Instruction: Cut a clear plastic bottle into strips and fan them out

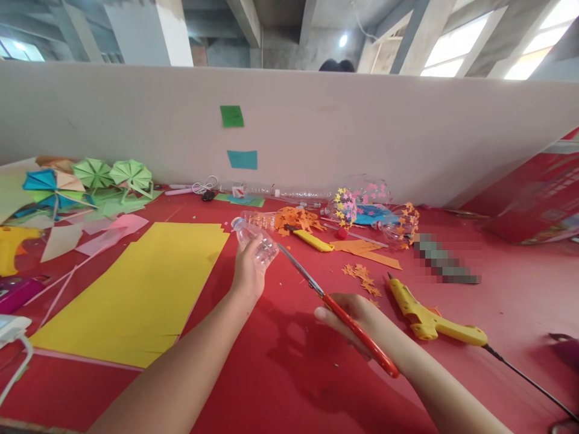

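My left hand [250, 265] is closed around a small clear plastic bottle [266, 248] with a pale blue cap, tilted above the red table [271, 361]. In my right hand [357, 319] is a pair of scissors [348, 322] with red handles. The blades point up and left, their tip close to the bottle's lower end; I cannot tell if they touch it. Behind the bottle lie a pile of orange paper stars [301, 220] and a yellow utility knife [312, 239]. Loose orange stars [363, 279] and orange paper strips [368, 250] lie beyond my right hand.
A yellow glue gun [429, 319] with a cord lies at right. Yellow paper sheets [136, 289] cover the left side. Folded paper umbrellas [131, 175] stand back left. Star-decorated bottles [398, 226] sit near the white partition [316, 132]. A red box [534, 193] is far right.
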The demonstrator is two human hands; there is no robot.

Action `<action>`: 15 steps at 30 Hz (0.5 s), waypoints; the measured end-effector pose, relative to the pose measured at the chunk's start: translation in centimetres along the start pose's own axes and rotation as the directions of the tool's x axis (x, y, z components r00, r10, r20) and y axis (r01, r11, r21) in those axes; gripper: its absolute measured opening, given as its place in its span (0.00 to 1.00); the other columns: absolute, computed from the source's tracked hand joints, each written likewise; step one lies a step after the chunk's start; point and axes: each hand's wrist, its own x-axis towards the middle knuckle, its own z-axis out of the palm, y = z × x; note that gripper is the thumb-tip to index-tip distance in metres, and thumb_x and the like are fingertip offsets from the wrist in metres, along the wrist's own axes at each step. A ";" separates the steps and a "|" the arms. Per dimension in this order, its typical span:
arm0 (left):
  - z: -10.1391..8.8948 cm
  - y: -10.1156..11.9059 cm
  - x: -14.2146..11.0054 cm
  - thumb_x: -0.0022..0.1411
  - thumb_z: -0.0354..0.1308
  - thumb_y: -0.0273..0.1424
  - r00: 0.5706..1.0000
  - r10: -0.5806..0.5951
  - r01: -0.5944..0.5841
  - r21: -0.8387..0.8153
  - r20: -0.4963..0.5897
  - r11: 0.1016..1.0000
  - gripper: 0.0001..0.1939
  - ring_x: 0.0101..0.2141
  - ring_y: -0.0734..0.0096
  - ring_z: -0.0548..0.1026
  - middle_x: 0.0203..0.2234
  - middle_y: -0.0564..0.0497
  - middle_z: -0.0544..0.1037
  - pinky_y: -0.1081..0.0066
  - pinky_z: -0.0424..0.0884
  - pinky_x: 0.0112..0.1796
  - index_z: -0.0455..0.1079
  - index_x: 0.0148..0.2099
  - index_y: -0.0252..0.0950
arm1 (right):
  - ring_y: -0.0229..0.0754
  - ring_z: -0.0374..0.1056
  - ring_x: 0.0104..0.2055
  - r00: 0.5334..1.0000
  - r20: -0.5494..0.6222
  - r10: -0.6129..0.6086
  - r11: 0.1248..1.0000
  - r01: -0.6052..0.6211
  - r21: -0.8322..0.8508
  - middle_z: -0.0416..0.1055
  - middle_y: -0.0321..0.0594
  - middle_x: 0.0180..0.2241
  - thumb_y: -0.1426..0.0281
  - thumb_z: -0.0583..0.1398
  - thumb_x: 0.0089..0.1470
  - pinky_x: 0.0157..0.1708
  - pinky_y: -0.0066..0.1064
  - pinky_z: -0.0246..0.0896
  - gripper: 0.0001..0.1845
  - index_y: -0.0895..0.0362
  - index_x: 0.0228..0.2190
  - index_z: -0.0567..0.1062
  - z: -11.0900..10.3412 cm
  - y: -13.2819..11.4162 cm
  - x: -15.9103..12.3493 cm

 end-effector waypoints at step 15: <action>0.5 -0.5 -0.4 0.58 0.57 0.29 0.997 -0.077 0.077 -0.006 0.001 0.997 0.06 0.30 0.69 0.76 0.27 0.49 0.74 0.59 0.73 0.43 0.63 0.38 0.36 | 0.30 0.51 0.13 0.988 0.154 0.000 0.970 -0.037 0.241 0.54 0.25 0.11 0.46 0.57 0.51 0.16 0.23 0.47 0.26 0.56 0.22 0.63 0.8 -0.8 -0.4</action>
